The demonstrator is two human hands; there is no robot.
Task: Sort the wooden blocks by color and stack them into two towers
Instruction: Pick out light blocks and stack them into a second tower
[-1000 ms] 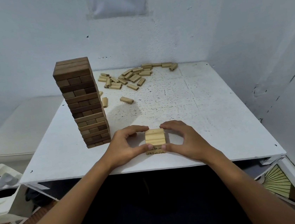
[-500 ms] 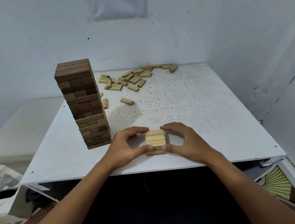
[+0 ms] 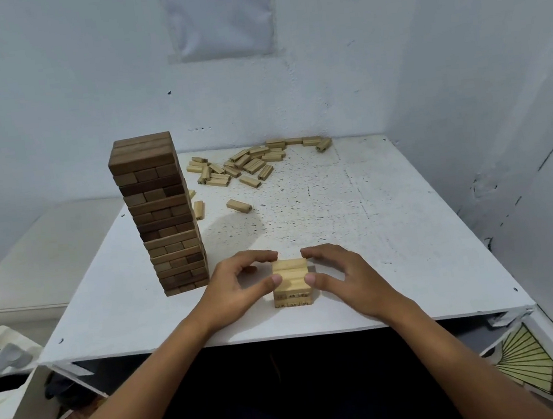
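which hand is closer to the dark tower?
Left. The left hand sits just beside the dark tower base; the right hand is across the light stack.

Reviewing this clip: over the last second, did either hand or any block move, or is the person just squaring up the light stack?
Very little changed. Both hands stay at the short light stack: the left hand and right hand keep thumbs and fingertips against its sides, nothing taken up or let go. The right hand's fingers look slightly looser. The dark tower and the loose light blocks stayed put.
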